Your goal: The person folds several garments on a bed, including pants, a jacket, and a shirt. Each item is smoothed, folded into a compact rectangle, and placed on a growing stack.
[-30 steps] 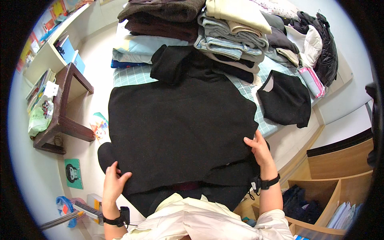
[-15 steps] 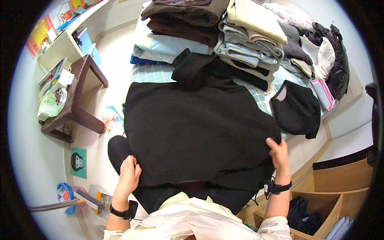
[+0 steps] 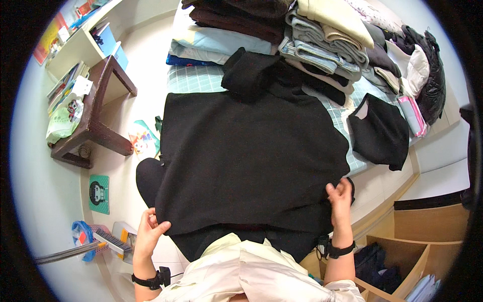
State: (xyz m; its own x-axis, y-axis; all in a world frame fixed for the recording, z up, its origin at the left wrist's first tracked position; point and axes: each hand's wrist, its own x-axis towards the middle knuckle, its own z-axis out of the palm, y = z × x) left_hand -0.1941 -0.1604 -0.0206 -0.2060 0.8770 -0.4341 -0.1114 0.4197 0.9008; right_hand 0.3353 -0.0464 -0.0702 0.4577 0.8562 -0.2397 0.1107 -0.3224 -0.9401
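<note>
A large black top (image 3: 251, 161), which looks like a sweater or sweatshirt, lies spread from the bed's edge down toward my lap. Its hem runs just in front of my shirt, and a bunched part sits at its far end. My left hand (image 3: 152, 231) is at the near left corner, thumb against the fabric and fingers apart. At the near right side, my right hand (image 3: 340, 199) has its fingers spread and slightly curled over the cloth's edge. A smaller black fabric piece (image 3: 380, 132) with a pale opening rests on the bed to the right.
Folded clothes, including dark knits (image 3: 241, 22), light blue fabric (image 3: 216, 43) and jeans (image 3: 322, 55), are stacked on the checked bed cover (image 3: 193, 80). A pink-and-white packet (image 3: 412, 116) lies right. A brown wooden stool (image 3: 93, 121) stands left; wooden compartments (image 3: 402, 251) are at lower right.
My left hand has shifted slightly outward and down, its fingers loosening from a pinch on the cloth. My right hand has moved a little left. The view has tilted slightly.
</note>
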